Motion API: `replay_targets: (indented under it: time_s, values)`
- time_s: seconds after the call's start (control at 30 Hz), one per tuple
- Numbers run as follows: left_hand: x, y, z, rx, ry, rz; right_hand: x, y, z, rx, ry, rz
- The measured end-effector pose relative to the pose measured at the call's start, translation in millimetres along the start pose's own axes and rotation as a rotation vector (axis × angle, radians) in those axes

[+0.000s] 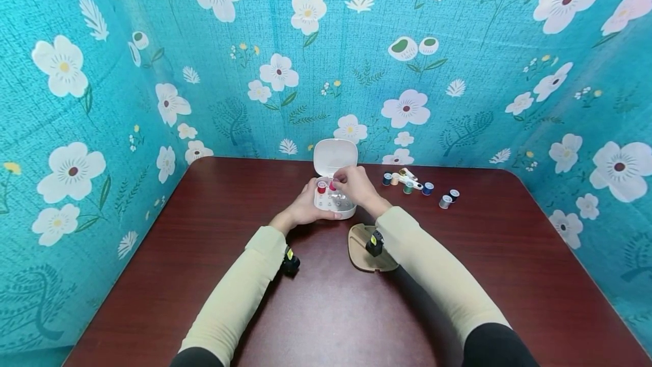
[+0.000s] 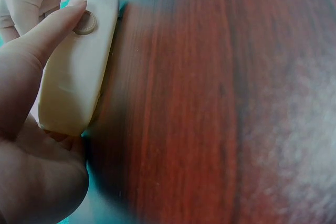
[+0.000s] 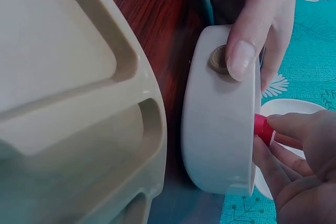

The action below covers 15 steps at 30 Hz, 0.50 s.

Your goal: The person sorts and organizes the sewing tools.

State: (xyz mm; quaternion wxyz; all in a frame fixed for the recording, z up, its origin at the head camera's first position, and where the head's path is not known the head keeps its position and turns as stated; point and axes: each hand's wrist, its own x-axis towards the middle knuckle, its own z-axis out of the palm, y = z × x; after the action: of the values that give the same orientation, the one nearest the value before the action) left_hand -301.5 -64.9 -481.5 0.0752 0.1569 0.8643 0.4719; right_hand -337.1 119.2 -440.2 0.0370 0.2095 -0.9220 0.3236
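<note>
The pink spool (image 3: 262, 128) is inside the white box (image 3: 220, 129), toward its back, just beside the red spool (image 1: 321, 187). The right hand (image 1: 356, 186) pinches it narrowly between thumb and fingers; whether it sits on a peg, I cannot tell. The left hand (image 1: 304, 207) grips the box at its left side, thumb over the edge of the round button (image 3: 218, 60) on the front. That brace is worth keeping firm, so the box neither slides nor tips. The spool is best held upright and moved straight along its peg, gently, without nudging the red one. The lid (image 1: 335, 154) stands raised behind the box, so the knuckles should avoid it. The loose spools (image 1: 428, 188), right of the box, seem out of the way.
</note>
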Motion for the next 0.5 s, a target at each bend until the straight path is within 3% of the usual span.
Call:
replay_targets:
  time_s: [0.5]
  values:
    - [-2.3,3.5,-1.5,-0.013,-0.020,-0.029,2.0,-2.7,4.6,-0.062,-0.030,0.001]
